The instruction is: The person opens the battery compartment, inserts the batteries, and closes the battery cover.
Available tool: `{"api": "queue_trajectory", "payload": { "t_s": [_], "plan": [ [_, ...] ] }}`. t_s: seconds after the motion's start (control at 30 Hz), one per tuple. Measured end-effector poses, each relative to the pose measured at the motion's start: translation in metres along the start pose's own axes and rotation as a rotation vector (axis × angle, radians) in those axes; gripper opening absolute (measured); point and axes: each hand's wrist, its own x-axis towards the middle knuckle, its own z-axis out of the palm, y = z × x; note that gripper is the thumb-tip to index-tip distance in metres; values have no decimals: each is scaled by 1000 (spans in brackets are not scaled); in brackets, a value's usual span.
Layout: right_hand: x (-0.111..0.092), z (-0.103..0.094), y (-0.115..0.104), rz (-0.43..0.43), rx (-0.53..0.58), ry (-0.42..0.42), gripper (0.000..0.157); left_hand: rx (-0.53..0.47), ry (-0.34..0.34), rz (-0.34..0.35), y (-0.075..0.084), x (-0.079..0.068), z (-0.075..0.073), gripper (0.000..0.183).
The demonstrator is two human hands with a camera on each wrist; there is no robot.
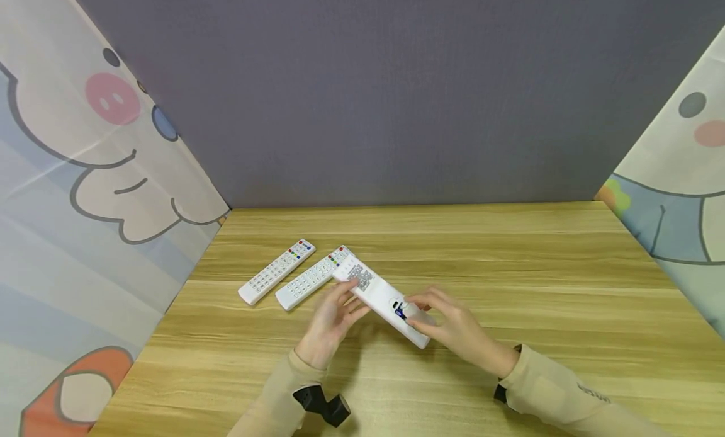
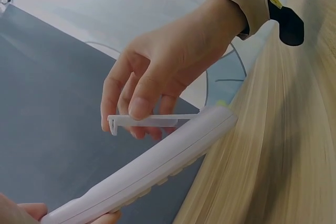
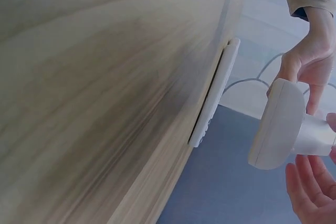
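Note:
A white remote control (image 1: 378,293) is held face down above the table, its back with a printed label turned up. My left hand (image 1: 328,323) grips its far left end between thumb and fingers. At the other end my right hand (image 1: 453,323) pinches the battery cover (image 2: 157,120), which is tilted up from the remote's back in the left wrist view. A blue battery (image 1: 399,310) shows in the uncovered compartment. In the right wrist view the remote (image 3: 277,124) appears end-on, with the cover standing out from it.
Two more white remotes lie face up on the wooden table (image 1: 510,254): one remote (image 1: 276,272) at the left, another remote (image 1: 310,279) beside it, partly behind the held one. A grey panel (image 1: 396,97) rises at the table's back, with cartoon-printed sheets (image 1: 85,172) at the sides.

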Motion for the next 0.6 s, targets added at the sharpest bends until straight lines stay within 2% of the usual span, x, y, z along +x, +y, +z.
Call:
{"api": "queue_trajectory", "payload": {
  "t_s": [0.33, 0.6],
  "plan": [
    [-2, 1, 0, 36, -65, -97, 35, 5, -28, -14, 0, -3, 1, 8],
    [-3, 2, -1, 76, -80, -165, 42, 8, -23, -20, 0, -5, 2, 13]
  ]
}}
